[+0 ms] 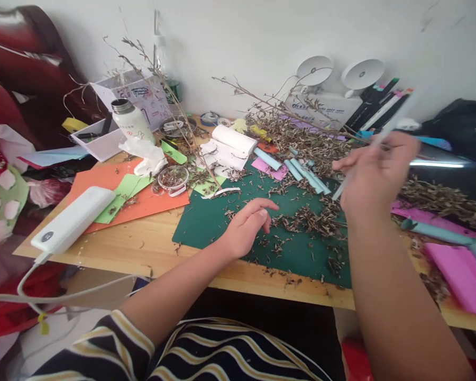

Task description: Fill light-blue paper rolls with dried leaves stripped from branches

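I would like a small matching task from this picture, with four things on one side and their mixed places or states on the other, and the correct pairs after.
Things:
1. Left hand
2. Right hand
3. White bottle
4. White power bank

Places or states:
A. Holding a thin pale strip
B. A cable runs from its near end
C. Over the green mat
D. Mouth uncovered, no cap on

Pairs: 1-C, 2-A, 3-D, 4-B
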`<state>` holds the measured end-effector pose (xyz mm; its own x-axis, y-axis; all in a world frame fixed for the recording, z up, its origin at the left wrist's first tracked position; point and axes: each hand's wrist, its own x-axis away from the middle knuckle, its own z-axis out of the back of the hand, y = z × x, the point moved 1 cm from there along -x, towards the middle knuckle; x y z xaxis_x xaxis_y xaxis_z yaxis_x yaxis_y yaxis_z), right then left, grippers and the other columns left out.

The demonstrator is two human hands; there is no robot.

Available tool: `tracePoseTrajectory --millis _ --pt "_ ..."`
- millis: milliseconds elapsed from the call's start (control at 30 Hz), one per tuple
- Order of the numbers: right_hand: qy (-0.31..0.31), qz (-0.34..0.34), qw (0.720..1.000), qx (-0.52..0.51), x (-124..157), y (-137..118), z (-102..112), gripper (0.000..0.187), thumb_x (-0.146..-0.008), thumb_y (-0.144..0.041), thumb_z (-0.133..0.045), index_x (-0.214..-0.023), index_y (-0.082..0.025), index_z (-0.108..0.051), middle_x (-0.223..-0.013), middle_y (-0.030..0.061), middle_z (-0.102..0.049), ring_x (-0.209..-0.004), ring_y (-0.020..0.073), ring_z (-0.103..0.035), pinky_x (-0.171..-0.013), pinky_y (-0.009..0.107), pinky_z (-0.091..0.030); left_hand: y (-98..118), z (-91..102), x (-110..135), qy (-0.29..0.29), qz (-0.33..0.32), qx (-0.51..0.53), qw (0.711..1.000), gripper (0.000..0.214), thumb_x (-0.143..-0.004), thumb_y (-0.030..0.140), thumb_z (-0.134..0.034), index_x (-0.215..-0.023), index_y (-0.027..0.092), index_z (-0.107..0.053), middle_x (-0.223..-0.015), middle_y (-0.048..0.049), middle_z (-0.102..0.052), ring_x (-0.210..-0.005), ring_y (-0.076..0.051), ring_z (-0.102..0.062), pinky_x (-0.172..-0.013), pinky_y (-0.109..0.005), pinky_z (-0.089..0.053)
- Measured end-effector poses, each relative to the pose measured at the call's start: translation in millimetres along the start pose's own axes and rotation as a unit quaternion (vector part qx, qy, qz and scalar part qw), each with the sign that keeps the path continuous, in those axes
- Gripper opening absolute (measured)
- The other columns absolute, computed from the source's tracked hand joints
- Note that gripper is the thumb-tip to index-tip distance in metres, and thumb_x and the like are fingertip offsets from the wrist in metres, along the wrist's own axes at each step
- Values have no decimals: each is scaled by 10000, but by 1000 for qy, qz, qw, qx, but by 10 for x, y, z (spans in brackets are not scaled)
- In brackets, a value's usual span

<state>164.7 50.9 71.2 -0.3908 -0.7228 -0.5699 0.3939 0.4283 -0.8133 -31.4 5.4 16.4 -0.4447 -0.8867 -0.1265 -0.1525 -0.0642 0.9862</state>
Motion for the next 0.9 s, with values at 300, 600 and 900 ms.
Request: tracePoseTrajectory --millis 300,600,900 --pt "-158 -47 936 -311 479 -1065 -407 306 -877 -423 -197 -651 -248 -305 -453 -74 -151 -327 76 -126 -315 223 -157 -155 48 -15 -53 -20 20 998 675 -746 677 -43 -911 173 -461 -578 13 -413 -504 -110 -348 -500 -244 -283" --pt "-247 -11 904 -350 528 -989 -550 381 -773 -526 -427 -563 -235 -299 -429 -80 -147 -319 65 -154 -303 206 -170 -196 49 -22 -44 -28 21 998 689 -716 708 -49 -799 160 -458 -590 4 -423 -523 -103 -366 -504 -236 -302" --pt "-271 -22 875 -401 539 -990 -578 376 -783 -471 -442 -538 -217 -311 -437 -72 -151 -337 60 -169 -326 213 -149 -174 57 -27 -57 -45 1 997 675 -750 669 -40 -766 146 -466 -596 0 -420 -542 -106 -381 -524 -236 -313"
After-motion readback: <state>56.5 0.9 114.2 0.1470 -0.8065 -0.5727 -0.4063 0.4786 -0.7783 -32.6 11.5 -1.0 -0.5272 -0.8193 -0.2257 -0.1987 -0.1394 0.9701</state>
